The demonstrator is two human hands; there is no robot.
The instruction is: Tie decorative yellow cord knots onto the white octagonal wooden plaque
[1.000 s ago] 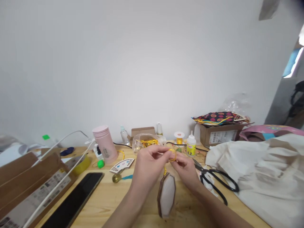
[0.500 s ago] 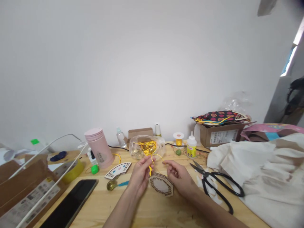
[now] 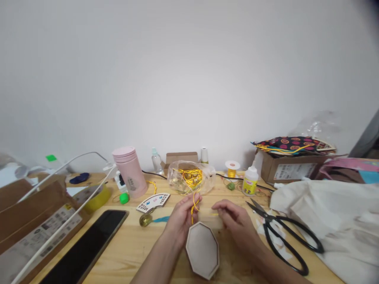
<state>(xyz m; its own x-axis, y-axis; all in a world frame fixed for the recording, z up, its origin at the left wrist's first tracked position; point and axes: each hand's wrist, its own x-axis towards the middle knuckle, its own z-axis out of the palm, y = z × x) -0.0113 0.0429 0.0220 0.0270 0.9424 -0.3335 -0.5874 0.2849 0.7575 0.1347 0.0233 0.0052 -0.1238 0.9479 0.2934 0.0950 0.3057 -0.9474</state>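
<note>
Holding: L hand (image 3: 184,221) pinching yellow cord (image 3: 194,208) btw thumb & fingers, cord end hanging toward top edge of octagonal wooden frame (image 3: 203,250).
R side: R hand (image 3: 233,223) loosely curled, not clearly holding anything, just beside L hand.
Frame spot: flat on wooden counter (image 3: 142,252), right below hands.
Tip: pinch close to cord end, keep it taut, less slip.
Nearby: clear plastic bag (image 3: 176,183) w/ more cord, black-handled scissors (image 3: 286,240), white glue bottle (image 3: 250,181), yellow thread spool (image 3: 231,172).
</note>
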